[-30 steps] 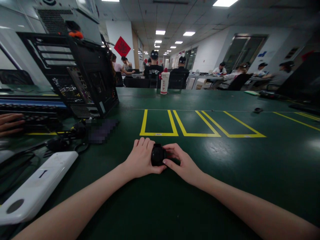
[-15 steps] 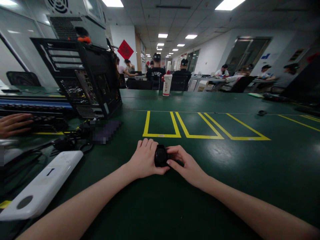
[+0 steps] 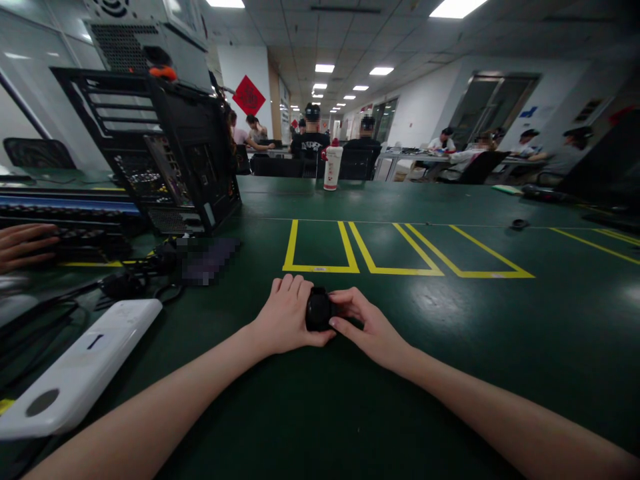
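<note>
A small black rounded object (image 3: 319, 311) is between my two hands, low over the green table (image 3: 390, 413). My left hand (image 3: 286, 317) wraps round its left side, with the thumb along the near edge. From the right, my right hand (image 3: 367, 327) pinches the object's right side between thumb and fingers. Part of the object's edges is hidden by my fingers. Beyond the hands, yellow tape outlines (image 3: 320, 269) mark the tabletop.
At left stand an open black computer case (image 3: 195, 153), a white elongated device (image 3: 83, 367) and tangled black cables (image 3: 125, 283). Another person's hand (image 3: 27, 247) rests at the far left. A white bottle (image 3: 332, 168) stands at the back; a small black ring (image 3: 519, 225) lies right.
The whole view has shifted slightly, so everything sits a little further left and up. Both hands keep their hold on the black object.
</note>
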Available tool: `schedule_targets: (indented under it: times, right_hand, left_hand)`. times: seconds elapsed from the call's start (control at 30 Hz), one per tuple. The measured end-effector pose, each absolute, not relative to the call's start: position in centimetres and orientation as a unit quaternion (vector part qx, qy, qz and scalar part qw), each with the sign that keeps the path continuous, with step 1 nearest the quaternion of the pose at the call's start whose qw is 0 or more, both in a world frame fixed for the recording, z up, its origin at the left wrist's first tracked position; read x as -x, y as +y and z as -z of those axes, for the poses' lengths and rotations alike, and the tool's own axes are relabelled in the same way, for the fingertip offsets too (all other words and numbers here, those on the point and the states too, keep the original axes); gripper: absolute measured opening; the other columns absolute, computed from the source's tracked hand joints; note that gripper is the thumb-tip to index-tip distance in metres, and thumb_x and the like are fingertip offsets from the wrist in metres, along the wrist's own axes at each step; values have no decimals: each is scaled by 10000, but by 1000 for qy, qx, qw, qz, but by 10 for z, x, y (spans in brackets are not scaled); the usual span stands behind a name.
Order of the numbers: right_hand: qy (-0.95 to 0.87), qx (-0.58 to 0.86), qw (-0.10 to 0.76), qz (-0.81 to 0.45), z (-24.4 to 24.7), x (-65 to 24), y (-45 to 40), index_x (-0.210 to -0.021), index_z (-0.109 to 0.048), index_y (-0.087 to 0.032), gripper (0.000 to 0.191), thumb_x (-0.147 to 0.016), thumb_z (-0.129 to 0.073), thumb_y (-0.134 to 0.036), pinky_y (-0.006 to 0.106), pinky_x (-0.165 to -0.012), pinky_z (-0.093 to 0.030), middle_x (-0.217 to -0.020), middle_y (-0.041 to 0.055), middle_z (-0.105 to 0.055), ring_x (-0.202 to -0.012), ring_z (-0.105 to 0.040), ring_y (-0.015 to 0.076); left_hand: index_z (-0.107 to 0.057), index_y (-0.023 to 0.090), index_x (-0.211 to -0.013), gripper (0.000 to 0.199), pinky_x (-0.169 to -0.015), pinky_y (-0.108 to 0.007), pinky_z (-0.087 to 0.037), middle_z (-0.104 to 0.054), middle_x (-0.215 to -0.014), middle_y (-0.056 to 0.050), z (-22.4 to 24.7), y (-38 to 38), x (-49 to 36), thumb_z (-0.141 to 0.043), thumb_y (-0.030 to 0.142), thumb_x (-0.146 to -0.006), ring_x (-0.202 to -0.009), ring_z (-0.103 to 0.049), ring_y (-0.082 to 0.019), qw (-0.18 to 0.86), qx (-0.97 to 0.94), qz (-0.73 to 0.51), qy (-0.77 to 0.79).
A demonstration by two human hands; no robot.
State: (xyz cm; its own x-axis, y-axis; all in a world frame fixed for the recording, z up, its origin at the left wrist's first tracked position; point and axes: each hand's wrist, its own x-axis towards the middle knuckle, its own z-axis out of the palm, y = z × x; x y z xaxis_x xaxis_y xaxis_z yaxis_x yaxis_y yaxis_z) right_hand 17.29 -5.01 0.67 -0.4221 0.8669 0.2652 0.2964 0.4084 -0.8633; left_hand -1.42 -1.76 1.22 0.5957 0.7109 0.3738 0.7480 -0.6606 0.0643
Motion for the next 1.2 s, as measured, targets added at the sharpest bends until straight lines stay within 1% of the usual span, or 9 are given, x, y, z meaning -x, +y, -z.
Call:
schedule_targets:
  times: [0.2,0.37,0.53,0.6,0.77,0.93,1.1,1.2]
  right_hand:
    - [-749,405,364,-378,-4,-173,-48,-1187,-378,-237,415,-801,-518,-176,405,-879,-473,-1155,66,-479,-1036,-520,188]
    - [-759,376,380,-371,-4,-173,-50,-1080,-434,-224,346,-766,-551,-135,385,-924,-447,-1113,46,-480,-1048,-507,174]
    - [-750,380,385,-381,-4,-173,-49,-1041,-452,-218,275,-786,-538,-160,378,-911,-456,-1096,43,-490,-1025,-521,163]
    - [-747,389,382,-380,-3,-173,-49,-1060,-446,-220,291,-789,-535,-163,384,-893,-466,-1083,45,-501,-1013,-529,168]
    - [-749,405,362,-379,-4,-173,-49,-1182,-381,-239,424,-791,-526,-160,397,-874,-474,-1151,63,-476,-1032,-519,184]
    - [-762,381,368,-373,-6,-173,-50,-1108,-423,-234,366,-774,-548,-153,418,-914,-451,-1116,45,-480,-1057,-498,187]
    - [-750,383,389,-374,-4,-173,-50,-1022,-462,-231,243,-796,-524,-169,412,-907,-458,-1137,41,-463,-1061,-497,182]
    - [-747,397,380,-373,-3,-173,-49,-1056,-453,-238,277,-797,-525,-174,408,-894,-464,-1117,37,-482,-1052,-503,183]
  left_hand:
    - [-488,122,-982,647,-711,-380,-350,-485,-895,-91,-12,-17,14,-486,663,-627,-806,-432,-244,44,892,187,-409]
    - [-490,108,-978,667,-717,-386,-349,-483,-899,-102,-12,-17,13,-473,674,-627,-817,-432,-252,53,892,181,-410]
    - [-486,110,-971,651,-711,-382,-349,-484,-883,-96,-10,-16,13,-475,665,-631,-809,-432,-248,53,891,184,-411]
    - [-482,114,-980,650,-712,-382,-348,-485,-887,-93,-9,-16,13,-476,664,-633,-810,-432,-246,50,891,189,-409]
    - [-482,117,-977,658,-711,-384,-345,-484,-892,-94,-9,-16,13,-470,675,-631,-810,-434,-247,43,891,194,-409]
    - [-493,133,-959,627,-710,-387,-345,-489,-891,-94,-10,-16,14,-484,662,-623,-807,-438,-249,41,890,193,-411]
    - [-492,132,-961,640,-708,-385,-346,-494,-888,-89,-9,-15,14,-489,671,-615,-804,-438,-246,35,890,200,-408]
    - [-487,119,-973,650,-713,-387,-345,-492,-894,-98,-10,-16,14,-486,668,-624,-816,-433,-252,44,891,194,-407]
